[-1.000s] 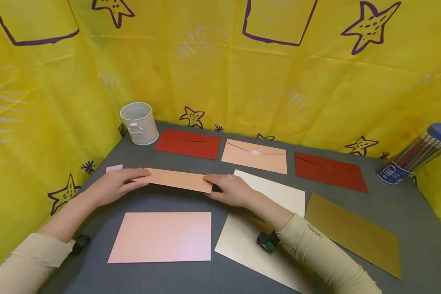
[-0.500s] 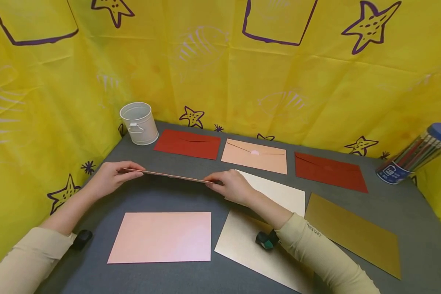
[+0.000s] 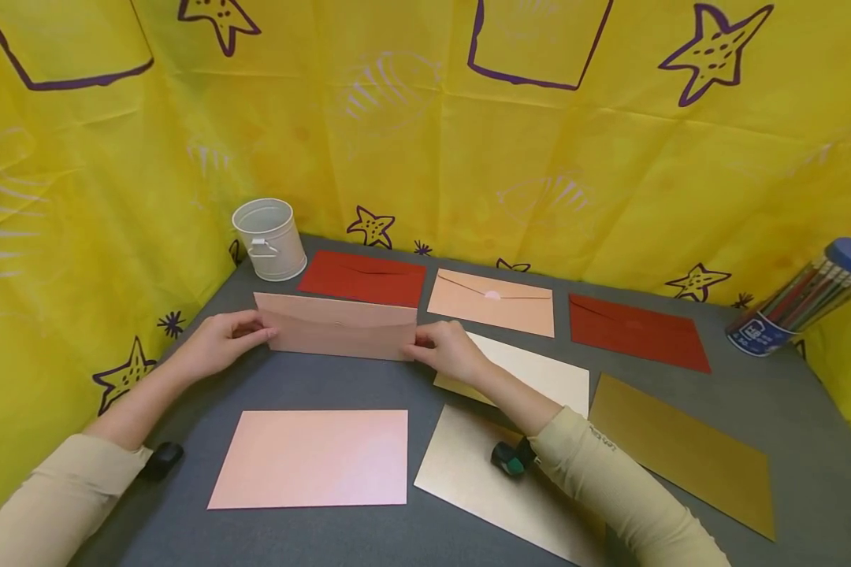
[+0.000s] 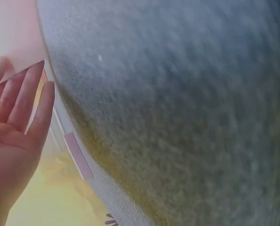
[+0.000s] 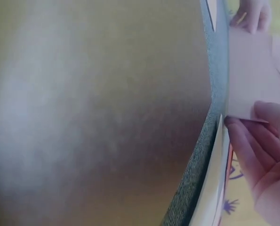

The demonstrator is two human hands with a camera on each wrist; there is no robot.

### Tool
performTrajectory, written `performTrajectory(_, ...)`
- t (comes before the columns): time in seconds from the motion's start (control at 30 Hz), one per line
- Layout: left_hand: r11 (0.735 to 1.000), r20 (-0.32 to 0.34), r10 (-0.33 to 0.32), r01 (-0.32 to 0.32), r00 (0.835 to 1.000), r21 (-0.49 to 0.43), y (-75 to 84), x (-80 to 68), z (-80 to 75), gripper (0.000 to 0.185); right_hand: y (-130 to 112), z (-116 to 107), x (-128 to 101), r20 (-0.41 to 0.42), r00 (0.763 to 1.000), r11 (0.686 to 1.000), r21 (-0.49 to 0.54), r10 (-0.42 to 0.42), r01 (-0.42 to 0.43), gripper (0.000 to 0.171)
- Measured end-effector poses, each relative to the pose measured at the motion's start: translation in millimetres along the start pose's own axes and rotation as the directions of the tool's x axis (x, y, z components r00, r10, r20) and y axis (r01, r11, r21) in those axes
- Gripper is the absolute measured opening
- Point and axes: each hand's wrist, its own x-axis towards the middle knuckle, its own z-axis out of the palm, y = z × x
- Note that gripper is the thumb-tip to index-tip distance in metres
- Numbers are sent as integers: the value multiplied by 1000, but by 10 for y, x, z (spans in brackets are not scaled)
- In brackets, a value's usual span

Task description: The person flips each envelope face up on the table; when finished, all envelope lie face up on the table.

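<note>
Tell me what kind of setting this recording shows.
Probably a staged craft or stationery tabletop: a grey table walled by a yellow starfish-print cloth, envelopes laid in rows, and a tube of pencils at one side.

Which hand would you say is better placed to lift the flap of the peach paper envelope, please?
Probably either: left hand and right hand each pinch one end of the upright peach paper envelope, equally near its flap.

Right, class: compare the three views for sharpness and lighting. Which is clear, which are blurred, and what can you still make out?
Head view: sharp and evenly lit, with both hands holding the peach envelope upright. Left wrist view: the grey table is a soft blur; only the left hand reads clearly. Right wrist view: mostly an out-of-focus tan surface, with the right hand at the envelope's edge.
</note>
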Motion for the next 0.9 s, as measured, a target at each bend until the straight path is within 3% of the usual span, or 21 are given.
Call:
performTrajectory(0.13,979,48,-169,173,984,-111,16,24,-23,38,-11,32,31,27,991,986,103,131,-133,14)
performTrajectory(0.27,957,49,-265,268,963,-106,7,47,-30,55,-48,78,56,88,963,937,221,255,-269,19)
performTrajectory(0.37,956,26,-290,290,957,-35,1,58,-20,57,-74,112,66,130,946,916,241,297,-320,22)
performTrajectory(0.47,953,4,-303,303,953,17,7,59,-10,56,-87,140,71,155,940,916,223,304,-333,24)
performTrajectory(0.9,947,-6,-310,309,951,86,23,49,16,52,-94,151,104,176,925,911,187,336,-367,27)
